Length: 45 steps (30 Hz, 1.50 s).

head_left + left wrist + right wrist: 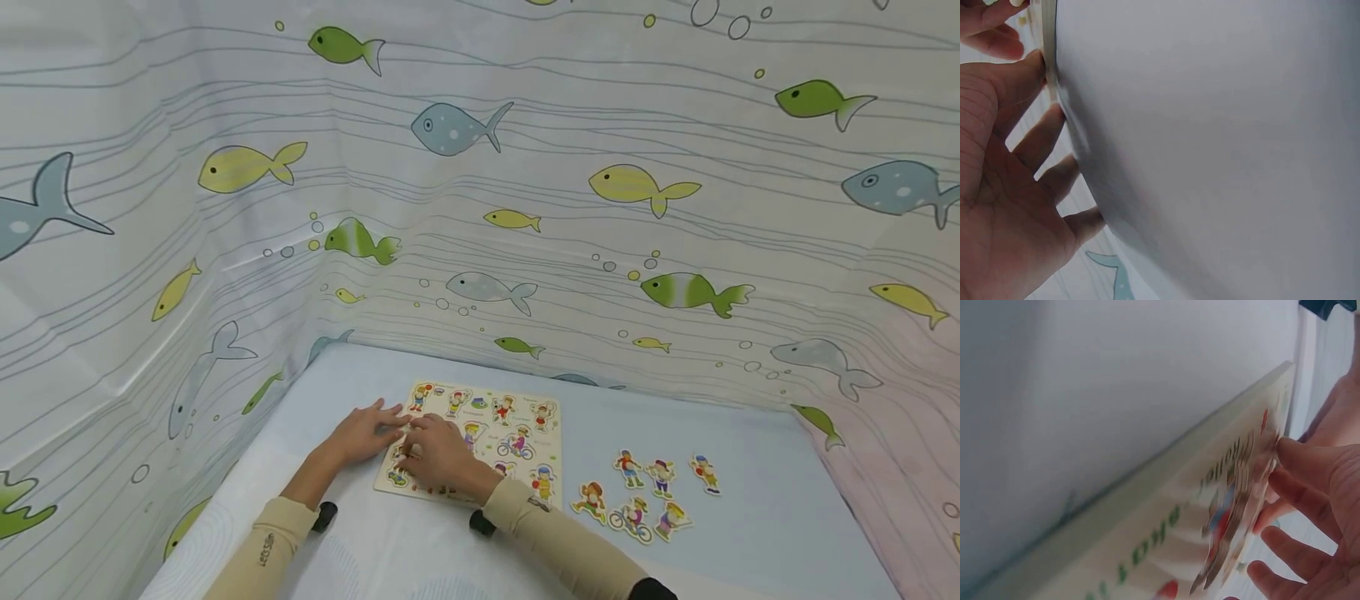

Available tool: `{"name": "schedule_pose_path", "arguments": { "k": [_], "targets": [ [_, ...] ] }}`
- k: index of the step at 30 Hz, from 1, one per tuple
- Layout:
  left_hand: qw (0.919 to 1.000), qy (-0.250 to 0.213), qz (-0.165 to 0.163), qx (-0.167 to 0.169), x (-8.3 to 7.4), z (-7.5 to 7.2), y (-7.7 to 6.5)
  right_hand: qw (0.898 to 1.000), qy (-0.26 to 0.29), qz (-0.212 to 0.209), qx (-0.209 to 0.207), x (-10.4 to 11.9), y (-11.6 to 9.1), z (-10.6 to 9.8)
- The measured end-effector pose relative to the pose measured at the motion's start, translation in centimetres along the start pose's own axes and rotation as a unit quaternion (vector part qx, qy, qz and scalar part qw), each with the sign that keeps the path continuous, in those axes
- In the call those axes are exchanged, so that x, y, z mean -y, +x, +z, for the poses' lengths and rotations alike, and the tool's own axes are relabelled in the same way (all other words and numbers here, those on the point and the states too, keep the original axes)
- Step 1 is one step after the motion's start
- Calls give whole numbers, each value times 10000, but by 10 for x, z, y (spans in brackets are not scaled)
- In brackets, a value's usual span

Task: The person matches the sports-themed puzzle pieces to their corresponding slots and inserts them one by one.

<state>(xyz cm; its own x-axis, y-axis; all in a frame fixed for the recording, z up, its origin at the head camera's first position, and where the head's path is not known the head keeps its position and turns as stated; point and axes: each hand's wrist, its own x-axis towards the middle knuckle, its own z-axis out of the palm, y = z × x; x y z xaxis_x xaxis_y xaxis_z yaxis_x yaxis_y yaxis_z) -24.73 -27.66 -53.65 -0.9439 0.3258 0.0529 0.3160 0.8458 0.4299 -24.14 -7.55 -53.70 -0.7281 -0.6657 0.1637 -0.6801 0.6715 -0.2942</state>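
A flat wooden puzzle board (pixel 483 451) with coloured figures of children lies on the table. My left hand (pixel 367 433) is at its left side, fingers spread, thumb and index fingertip right at the board's edge (pixel 1049 37). My right hand (pixel 438 452) reaches across the board, with its fingers bent down onto the left part. In the right wrist view, the fingers and thumb (pixel 1300 464) of that hand are spread over the far end of the board, close to a figure piece (pixel 1225 519). The figures directly under the right palm are hidden in the head view.
Several loose puzzle pieces lie right of the board, among them a cyclist (pixel 631 521), a running figure (pixel 590 502) and a figure apart from the others (pixel 705 475). The pale tablecloth (pixel 765 500) meets a fish-patterned curtain (pixel 480 250) at the back and sides.
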Motion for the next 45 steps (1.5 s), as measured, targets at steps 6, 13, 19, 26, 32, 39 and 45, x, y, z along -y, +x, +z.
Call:
{"name": "schedule_pose_path", "arguments": {
  "k": [6,13,19,26,32,39,45],
  "targets": [
    [10000,-47,38,-43,1,0,0,10000,49,-26,46,-12,-4,-9],
    [9999,-57,120,-78,5,2,1,9995,56,-269,-139,-26,-15,-22],
    [10000,-56,23,-20,5,2,1,9998,78,-176,-70,-32,-24,-35],
    [10000,-25,-22,23,6,4,2,9996,12,-218,-198,-38,-34,-48],
    [10000,-8,-59,30,5,5,1,9999,-12,-100,-103,-47,-41,-57],
    [9999,-104,26,35,3,5,3,9996,174,-38,-223,-65,-58,-65],
    [10000,-51,63,-14,5,4,4,9991,205,98,-361,-81,-73,-75]
  ]
}}
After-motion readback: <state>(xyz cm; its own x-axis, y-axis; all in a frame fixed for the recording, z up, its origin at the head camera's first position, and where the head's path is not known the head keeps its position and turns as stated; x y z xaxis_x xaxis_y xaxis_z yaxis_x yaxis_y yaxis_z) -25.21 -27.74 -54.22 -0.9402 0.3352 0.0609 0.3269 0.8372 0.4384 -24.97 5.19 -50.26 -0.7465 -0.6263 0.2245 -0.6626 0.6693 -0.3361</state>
